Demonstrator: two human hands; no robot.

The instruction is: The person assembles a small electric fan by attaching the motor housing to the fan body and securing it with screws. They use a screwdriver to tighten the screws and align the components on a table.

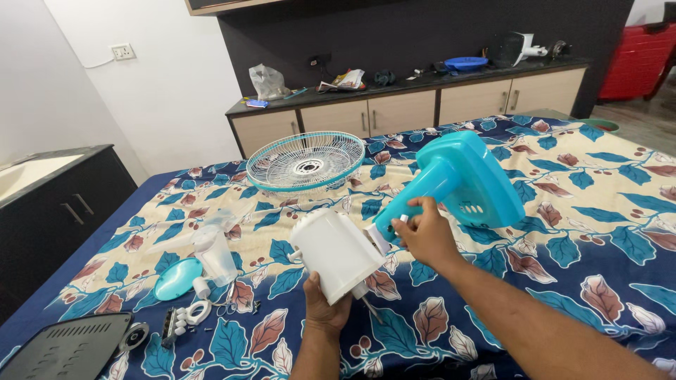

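My left hand (325,304) grips from below a white fan motor housing (336,251) with a thin shaft sticking out at its lower end. My right hand (426,234) holds the neck of a turquoise fan stand and base (461,179) where it joins the white housing. The base tilts up to the right above the bed. A round white and turquoise fan grille (307,161) lies flat on the bed behind the housing.
A leaf-patterned bedsheet (598,232) covers the bed. Clear fan blades (211,248), a turquoise round cap (177,279), small white parts (189,314) and a dark vented cover (67,347) lie at the left. A cabinet (401,105) with clutter stands behind, a red object (641,53) far right.
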